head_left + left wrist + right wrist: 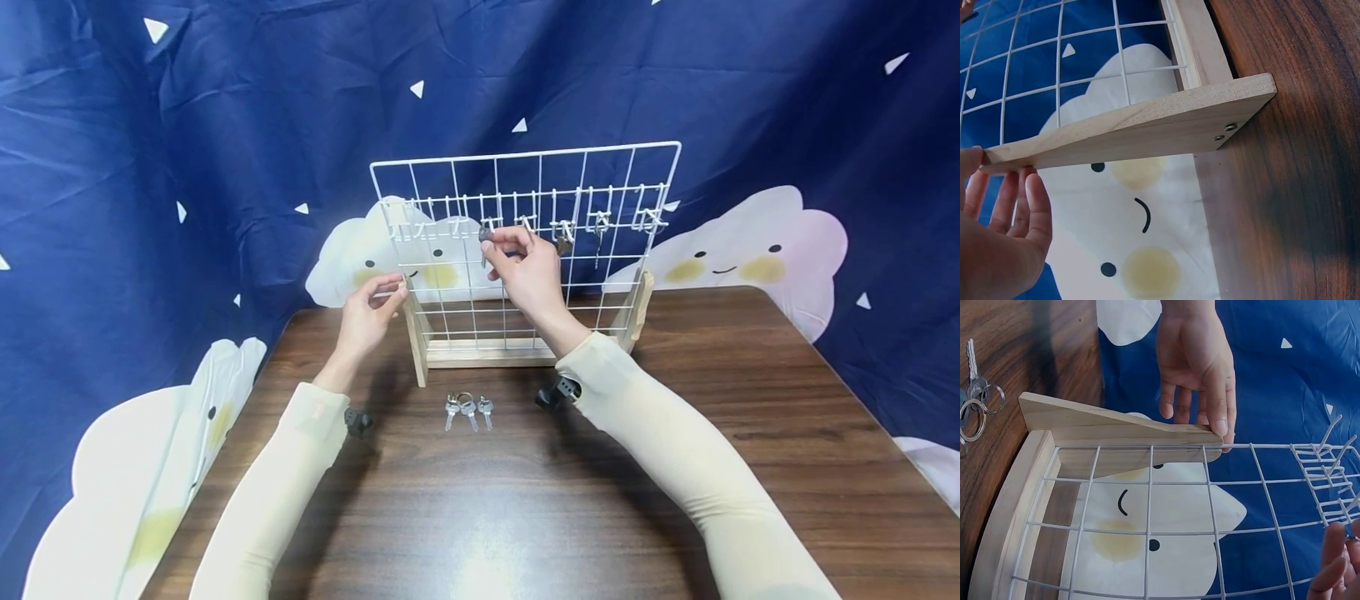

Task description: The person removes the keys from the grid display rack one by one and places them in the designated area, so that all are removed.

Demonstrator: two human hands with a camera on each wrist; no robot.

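Note:
A white wire grid rack [517, 265] stands in a wooden base with a side panel at each end. My left hand [366, 317] pinches the upper end of the left wooden side panel [1129, 128], thumb on one side and fingers on the other. In front of the grid, my right hand [531, 273] holds a key [484, 237] between thumb and fingertips, right at one of the white hooks. The right wrist view shows only part of that hand [1338, 565] at its edge, with the key mostly hidden by fingers.
Three silver keys with rings [468, 406] lie on the brown wooden table [420, 500] in front of the rack. To the right of my right hand, a brass-toned key [564, 242] and a silver key [601, 225] hang from hooks. A blue cloth [247, 125] hangs behind.

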